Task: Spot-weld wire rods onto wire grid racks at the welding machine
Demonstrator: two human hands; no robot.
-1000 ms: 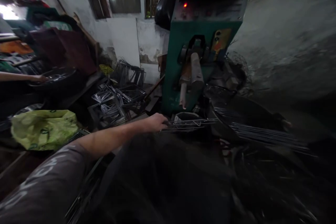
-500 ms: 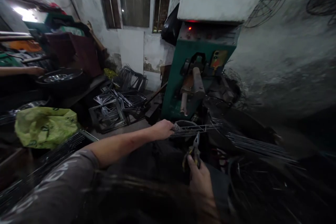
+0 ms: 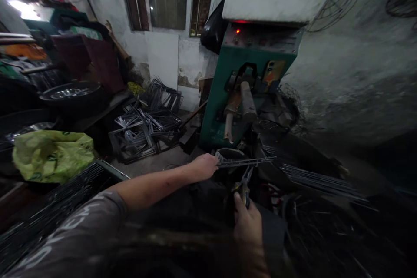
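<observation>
Before the green machine, we see the left hand pinching a wire frame, the right hand wrapping its fingers round pliers. Work seems partway: bent frames far left, straight rods right.

Left hand grips one end of a wire frame, held roughly level before a green machine with a red lamp lit. Right hand holds pliers, jaws pointing up just beneath the frame; contact cannot be determined. Wire frames lie piled left of the machine. Yellow bag at far left; loose rods to the right.
</observation>
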